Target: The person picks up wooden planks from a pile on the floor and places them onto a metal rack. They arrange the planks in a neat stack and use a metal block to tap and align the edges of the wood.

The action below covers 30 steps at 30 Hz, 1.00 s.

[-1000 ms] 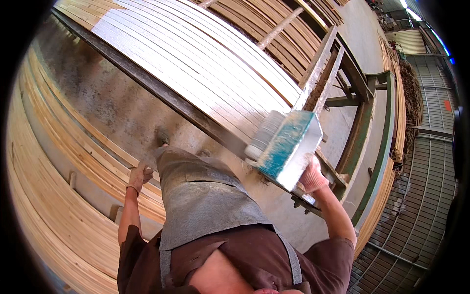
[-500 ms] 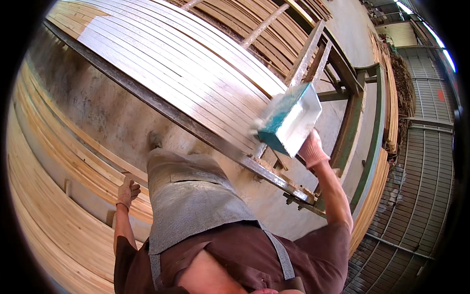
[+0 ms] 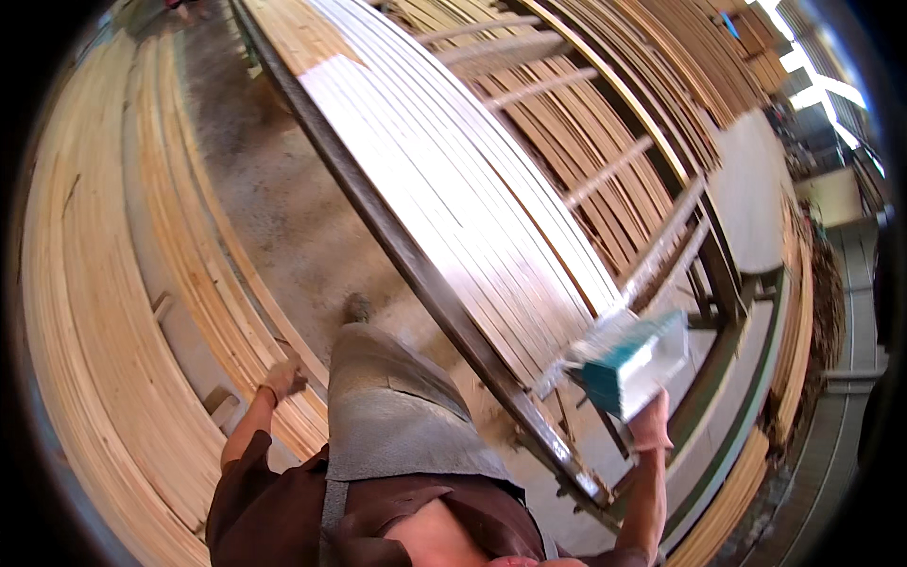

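Observation:
My right hand (image 3: 650,423), in a pale pink glove, is closed on a teal-and-white open box (image 3: 631,364) with one side tilted toward me. The box's blurred, whitish fuzzy edge is at the near right end of a row of long narrow boards (image 3: 444,227). These boards have a wet-looking white coat over most of their length, with bare yellowish wood at the far end. On the left, my left hand (image 3: 285,378) hangs over loose wooden strips (image 3: 222,283), its fingers loosely bent and apart with nothing visible in them. Whether it touches the strips I cannot tell.
A dark metal rail (image 3: 378,222) runs along the near side of the coated boards. Beyond them, stacked brown boards (image 3: 576,142) lie under cross bars. A green frame (image 3: 756,364) stands at right. Wide pale boards (image 3: 85,255) fill the left side.
My view has turned, so the boards run more steeply and more of the left stack shows. My right hand still grips the box at the boards' near end; my left hand stays over the strips.

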{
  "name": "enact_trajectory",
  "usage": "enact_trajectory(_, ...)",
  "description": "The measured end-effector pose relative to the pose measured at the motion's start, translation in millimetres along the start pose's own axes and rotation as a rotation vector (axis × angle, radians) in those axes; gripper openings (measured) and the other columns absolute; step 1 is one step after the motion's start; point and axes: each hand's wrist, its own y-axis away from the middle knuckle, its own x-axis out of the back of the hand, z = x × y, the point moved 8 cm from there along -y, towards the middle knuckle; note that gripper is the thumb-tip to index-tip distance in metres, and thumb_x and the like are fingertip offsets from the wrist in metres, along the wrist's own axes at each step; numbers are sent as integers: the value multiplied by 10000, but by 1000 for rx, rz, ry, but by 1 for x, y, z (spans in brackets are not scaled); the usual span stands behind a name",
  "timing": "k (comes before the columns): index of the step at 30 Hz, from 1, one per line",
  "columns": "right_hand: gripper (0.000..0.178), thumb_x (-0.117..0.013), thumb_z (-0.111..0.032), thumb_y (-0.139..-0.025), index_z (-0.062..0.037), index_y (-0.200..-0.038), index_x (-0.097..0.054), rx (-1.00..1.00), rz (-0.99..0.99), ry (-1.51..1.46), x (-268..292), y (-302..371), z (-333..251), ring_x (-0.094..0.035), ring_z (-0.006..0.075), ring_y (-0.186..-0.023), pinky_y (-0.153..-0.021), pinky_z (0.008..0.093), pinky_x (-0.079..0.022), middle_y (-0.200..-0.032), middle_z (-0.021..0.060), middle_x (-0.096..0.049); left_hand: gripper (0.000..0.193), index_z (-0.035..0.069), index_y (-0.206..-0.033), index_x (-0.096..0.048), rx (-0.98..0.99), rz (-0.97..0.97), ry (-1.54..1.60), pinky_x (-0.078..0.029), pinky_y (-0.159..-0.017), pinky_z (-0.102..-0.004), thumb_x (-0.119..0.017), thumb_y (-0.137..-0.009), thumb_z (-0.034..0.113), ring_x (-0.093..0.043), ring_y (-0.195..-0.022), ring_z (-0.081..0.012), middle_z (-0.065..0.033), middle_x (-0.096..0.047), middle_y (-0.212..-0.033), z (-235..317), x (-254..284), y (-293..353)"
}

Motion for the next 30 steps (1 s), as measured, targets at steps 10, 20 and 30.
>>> enact_trajectory(10,381,-557,-285,-955,-134,-1270,-710,364,45,851,-48,-187,-81,-634,311,-1248,-1049,462,-475,-1309,106,-703,787,-103,-1368,-540,101,-42,-4,-591,-876,-412,-588,-965,571,-746,-976,-365,-299,-710,-1197,-3,22,6)
enact_trajectory(20,227,-690,-118,-872,-16,-1067,-745,-124,-53,-377,7,-305,-333,-759,328,-889,-791,424,-596,-890,166,-764,652,-73,-1239,-559,4,46,280,-610,-771,-433,-650,-952,505,-734,-915,-354,-265,-707,-1083,67,179,-46)
enact_trajectory(30,211,-622,-166,-868,-71,-978,-776,916,136,736,-68,-539,-630,-724,272,-877,-741,422,-537,-950,106,-762,734,-55,-1349,-555,-21,117,526,-565,-908,-431,-590,-991,584,-729,-978,-337,-323,-689,-1200,248,357,-162)
